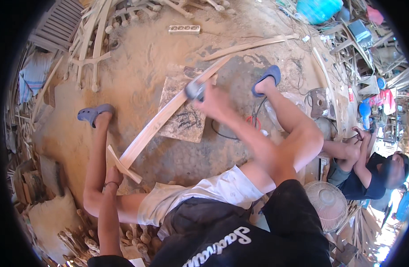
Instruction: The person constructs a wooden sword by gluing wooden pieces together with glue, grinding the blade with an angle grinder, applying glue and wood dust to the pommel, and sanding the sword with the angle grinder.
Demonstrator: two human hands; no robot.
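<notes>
A long, slightly curved wooden piece (pixel 153 126) with a short crosspiece at its near end runs away from me up to the right. It rests across a flat worn board (pixel 193 130) on the floor. My left hand (pixel 114 175) is closed on the near end, by the crosspiece. My right hand (pixel 213 103), smeared by motion, is wrapped round a grey hand-held power tool (pixel 194 91). That tool sits on the upper face of the wood, past its middle, and looks like a sander. Its underside is hidden.
A white power strip (pixel 184 29) and another wooden strip (pixel 251 46) lie farther off. Dark cable (pixel 222 135) loops beside the board. Wooden frames (pixel 95 58) stand at far left. To my right are a round fan (pixel 325 205) and a seated person (pixel 369 175).
</notes>
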